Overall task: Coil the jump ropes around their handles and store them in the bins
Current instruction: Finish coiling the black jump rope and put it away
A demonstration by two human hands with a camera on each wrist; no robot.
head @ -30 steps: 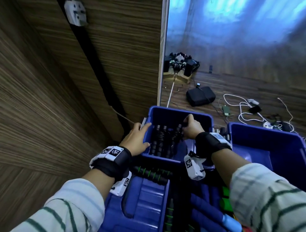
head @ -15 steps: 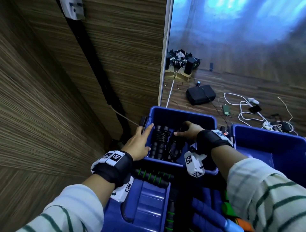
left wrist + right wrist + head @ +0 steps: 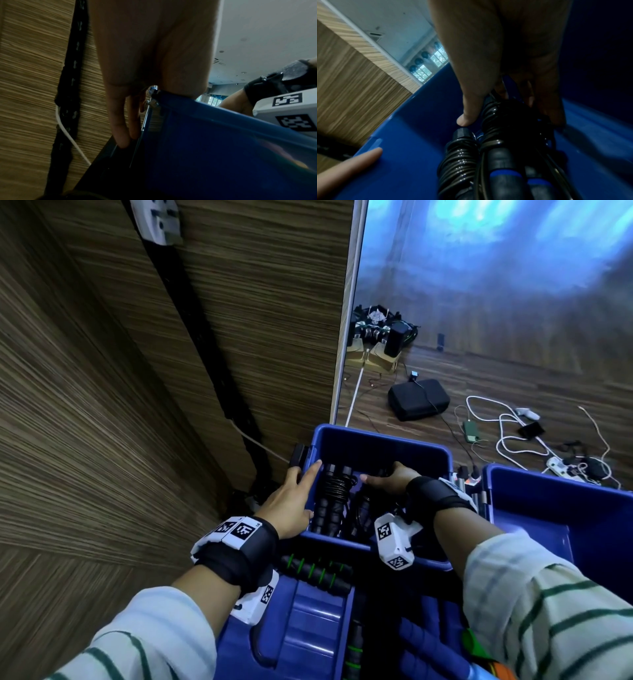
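A blue bin (image 3: 376, 436) in front of me holds coiled black jump ropes. One coiled rope (image 3: 337, 491) (image 3: 460, 155) lies along its left side. My right hand (image 3: 390, 479) (image 3: 505, 94) reaches into the bin, thumb and fingers pinching a second coiled jump rope (image 3: 503, 119) with blue-banded handles, which lies beside the first. My left hand (image 3: 291, 505) (image 3: 120, 128) rests on the bin's left rim with its fingers straight, hanging down outside the wall in the left wrist view.
A second blue bin (image 3: 548, 508) stands to the right. Near me lie a blue lid (image 3: 308, 628), black-and-green handles (image 3: 315, 571) and blue foam handles (image 3: 428, 645). A wooden wall (image 3: 102, 405) is close on the left. Cables (image 3: 513, 433) and a black case (image 3: 418, 398) lie on the floor beyond.
My right hand has come down from the bin's far end, lowering its coiled rope beside the other one. My left hand's fingers have straightened along the rim.
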